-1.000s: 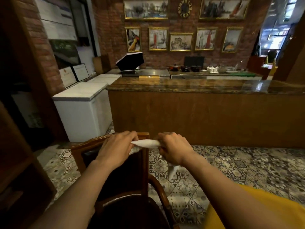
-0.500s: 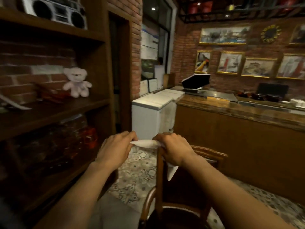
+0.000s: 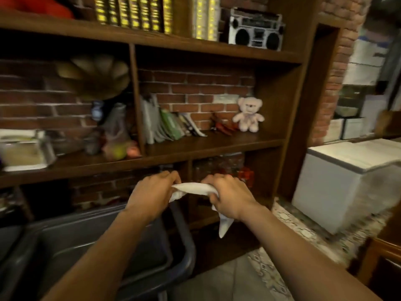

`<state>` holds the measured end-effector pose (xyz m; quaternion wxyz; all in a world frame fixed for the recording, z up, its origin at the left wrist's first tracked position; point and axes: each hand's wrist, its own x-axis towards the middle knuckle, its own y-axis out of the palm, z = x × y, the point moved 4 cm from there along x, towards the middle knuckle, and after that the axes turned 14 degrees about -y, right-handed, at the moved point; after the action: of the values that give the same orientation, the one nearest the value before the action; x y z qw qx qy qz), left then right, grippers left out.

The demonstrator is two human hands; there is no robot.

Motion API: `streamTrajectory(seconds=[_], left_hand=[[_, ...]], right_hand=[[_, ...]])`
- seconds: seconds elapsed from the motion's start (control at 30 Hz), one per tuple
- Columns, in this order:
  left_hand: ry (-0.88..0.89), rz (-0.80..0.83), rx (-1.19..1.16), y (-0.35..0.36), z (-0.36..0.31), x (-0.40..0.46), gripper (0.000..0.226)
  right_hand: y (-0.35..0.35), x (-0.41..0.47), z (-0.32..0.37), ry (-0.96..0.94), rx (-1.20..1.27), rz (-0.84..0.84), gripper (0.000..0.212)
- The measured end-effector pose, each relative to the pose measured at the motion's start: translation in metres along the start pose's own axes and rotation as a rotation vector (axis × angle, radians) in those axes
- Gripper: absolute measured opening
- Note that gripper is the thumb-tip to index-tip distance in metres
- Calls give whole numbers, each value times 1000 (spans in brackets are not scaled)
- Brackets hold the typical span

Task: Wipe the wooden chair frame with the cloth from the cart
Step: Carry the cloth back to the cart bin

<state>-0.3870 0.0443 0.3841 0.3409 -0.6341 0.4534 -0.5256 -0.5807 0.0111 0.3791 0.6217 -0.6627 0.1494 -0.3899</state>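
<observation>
A white cloth (image 3: 194, 189) is stretched between my two hands at the middle of the view. My left hand (image 3: 153, 193) grips its left end, my right hand (image 3: 229, 197) grips its right end, and a loose tail hangs below the right hand. Both hands are held above the right rim of a dark grey cart tub (image 3: 186, 253) at the lower left. A wooden chair frame (image 3: 382, 263) shows only as a corner at the lower right edge, well apart from both hands.
A tall dark wooden shelf unit (image 3: 208, 146) fills the view ahead, holding books, a teddy bear (image 3: 248, 115) and a radio (image 3: 256, 32). A white chest freezer (image 3: 347, 177) stands at the right. Patterned tile floor (image 3: 288, 222) runs between shelf, freezer and chair.
The view has swung left from the counter and chair to the shelf and cart. Both hands keep hold of the cloth, which has left the chair's top rail and now hangs over the cart.
</observation>
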Motion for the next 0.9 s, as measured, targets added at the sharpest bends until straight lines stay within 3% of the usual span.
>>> streamTrajectory(seconds=[0.2,0.47,0.7,0.9], left_hand=[[-221,-70,133,-37,74,-31,16],[-407,-60,218,-51,119,-51,18],[-498,-46,243,-30,171,-54,24],[-536,47,230,17,255,-39,28]], right_hand=[[30,62,63,-214,120,-43,37],[62,113,99,-377,211,-65,38],[109,149,122,-459,256,-26,37],[179,196,143,-462,281,34,38]])
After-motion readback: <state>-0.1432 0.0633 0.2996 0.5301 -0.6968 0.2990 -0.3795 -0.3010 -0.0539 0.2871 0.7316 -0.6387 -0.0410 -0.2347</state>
